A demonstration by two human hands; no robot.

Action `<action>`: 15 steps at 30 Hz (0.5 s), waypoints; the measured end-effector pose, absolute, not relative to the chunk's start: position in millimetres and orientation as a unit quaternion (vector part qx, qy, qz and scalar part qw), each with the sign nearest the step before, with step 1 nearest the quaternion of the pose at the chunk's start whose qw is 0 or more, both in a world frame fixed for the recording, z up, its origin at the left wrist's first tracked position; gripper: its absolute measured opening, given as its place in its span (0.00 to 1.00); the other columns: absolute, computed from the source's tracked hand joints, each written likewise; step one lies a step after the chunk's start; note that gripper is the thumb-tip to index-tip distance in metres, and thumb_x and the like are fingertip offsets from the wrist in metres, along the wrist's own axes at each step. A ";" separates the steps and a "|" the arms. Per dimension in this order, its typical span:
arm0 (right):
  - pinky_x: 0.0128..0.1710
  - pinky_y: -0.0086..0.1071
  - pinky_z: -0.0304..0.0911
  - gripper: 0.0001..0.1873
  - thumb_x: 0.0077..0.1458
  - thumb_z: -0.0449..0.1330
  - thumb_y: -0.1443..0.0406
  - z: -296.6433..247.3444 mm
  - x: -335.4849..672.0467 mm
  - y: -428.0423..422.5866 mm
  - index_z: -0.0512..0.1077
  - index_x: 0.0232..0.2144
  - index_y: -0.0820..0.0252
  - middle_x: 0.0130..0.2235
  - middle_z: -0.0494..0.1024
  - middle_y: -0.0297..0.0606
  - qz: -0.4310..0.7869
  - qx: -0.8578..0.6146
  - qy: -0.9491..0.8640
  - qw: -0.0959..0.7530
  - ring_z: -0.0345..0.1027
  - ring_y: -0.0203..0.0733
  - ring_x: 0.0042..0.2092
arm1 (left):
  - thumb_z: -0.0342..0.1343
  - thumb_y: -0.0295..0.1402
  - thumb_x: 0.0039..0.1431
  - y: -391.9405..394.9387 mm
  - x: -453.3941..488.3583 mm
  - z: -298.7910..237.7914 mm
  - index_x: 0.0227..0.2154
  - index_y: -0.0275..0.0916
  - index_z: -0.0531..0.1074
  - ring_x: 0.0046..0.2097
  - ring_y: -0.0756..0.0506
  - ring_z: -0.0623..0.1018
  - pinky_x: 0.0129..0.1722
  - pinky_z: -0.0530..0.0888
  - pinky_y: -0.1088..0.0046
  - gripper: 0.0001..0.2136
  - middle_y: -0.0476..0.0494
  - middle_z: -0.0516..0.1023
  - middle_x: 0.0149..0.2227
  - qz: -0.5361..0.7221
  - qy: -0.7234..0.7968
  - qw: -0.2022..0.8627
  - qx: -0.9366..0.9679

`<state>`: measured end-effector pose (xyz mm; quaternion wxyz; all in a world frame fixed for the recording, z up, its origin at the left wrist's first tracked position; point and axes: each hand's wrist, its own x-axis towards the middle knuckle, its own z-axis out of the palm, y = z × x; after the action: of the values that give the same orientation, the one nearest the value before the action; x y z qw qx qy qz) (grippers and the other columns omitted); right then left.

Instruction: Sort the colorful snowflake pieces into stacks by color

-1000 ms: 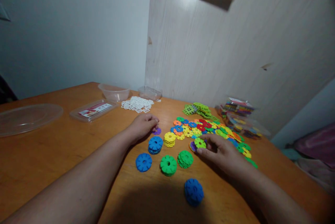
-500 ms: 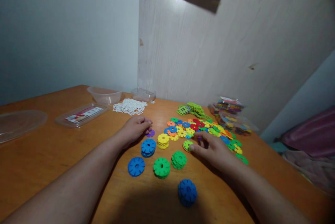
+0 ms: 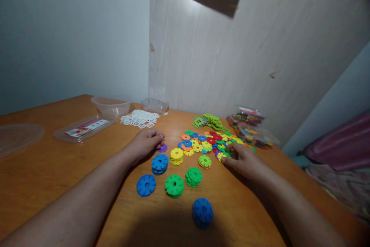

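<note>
Yellow disc (image 3: 220, 157) touches the thumb of the curved right grip (image 3: 244, 160); whether that grip grasps it, I cannot tell. Just left of it sits a lime disc (image 3: 205, 161). Farther left, a purple disc (image 3: 164, 148) lies beside the curled left grip (image 3: 145, 141), contents hidden.

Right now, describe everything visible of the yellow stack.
The yellow stack is a short pile of round, slotted, plastic-looking discs; a hole shows in the top one. It stands on the wooden table, its edges slightly uneven, beyond and right of a blue stack. Neither left hand nor right hand touches it.
</note>
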<state>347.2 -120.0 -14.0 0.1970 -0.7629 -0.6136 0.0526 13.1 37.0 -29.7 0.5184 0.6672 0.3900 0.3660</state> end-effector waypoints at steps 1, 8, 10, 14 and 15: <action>0.30 0.30 0.58 0.25 0.47 0.62 0.49 -13.9 345.7 -119.7 0.74 0.43 0.57 0.37 0.78 0.40 0.045 -0.765 -0.611 0.197 0.68 0.43 0.36 | 0.58 0.40 0.52 37.3 13.1 -30.2 0.26 0.36 0.70 0.24 0.51 0.70 0.26 0.65 0.75 0.11 0.47 0.74 0.23 0.368 0.388 0.519 0.667; 0.31 0.31 0.60 0.18 0.54 0.57 0.54 -22.7 352.5 -111.7 0.76 0.42 0.57 0.38 0.79 0.40 0.075 -0.786 -0.586 0.182 0.71 0.44 0.37 | 0.58 0.40 0.52 40.8 13.3 -34.7 0.27 0.35 0.70 0.25 0.51 0.71 0.27 0.66 0.74 0.11 0.45 0.75 0.25 0.372 0.388 0.516 0.667; 0.32 0.31 0.61 0.19 0.52 0.58 0.54 -26.9 356.5 -108.6 0.76 0.42 0.57 0.39 0.80 0.40 0.082 -0.794 -0.569 0.197 0.72 0.45 0.37 | 0.58 0.40 0.52 41.6 13.1 -36.0 0.27 0.35 0.70 0.25 0.51 0.71 0.26 0.66 0.74 0.11 0.45 0.75 0.24 0.374 0.388 0.512 0.670; 0.30 0.31 0.60 0.18 0.51 0.59 0.52 -32.2 362.2 -104.5 0.76 0.38 0.57 0.36 0.80 0.40 0.082 -0.801 -0.557 0.205 0.72 0.44 0.36 | 0.58 0.40 0.52 41.4 12.4 -36.1 0.25 0.36 0.70 0.25 0.51 0.70 0.25 0.65 0.74 0.12 0.45 0.74 0.23 0.368 0.390 0.500 0.680; 0.29 0.30 0.59 0.17 0.51 0.59 0.52 -32.5 362.6 -104.0 0.76 0.35 0.57 0.34 0.80 0.39 0.083 -0.801 -0.558 0.200 0.72 0.44 0.34 | 0.58 0.41 0.53 41.2 12.3 -35.8 0.25 0.36 0.70 0.25 0.51 0.70 0.25 0.65 0.74 0.12 0.45 0.74 0.23 0.367 0.391 0.499 0.681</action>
<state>362.6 -104.0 -32.5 0.1998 -0.8013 -0.5578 0.0831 12.3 41.2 -35.8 0.4991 0.6806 0.3914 0.3668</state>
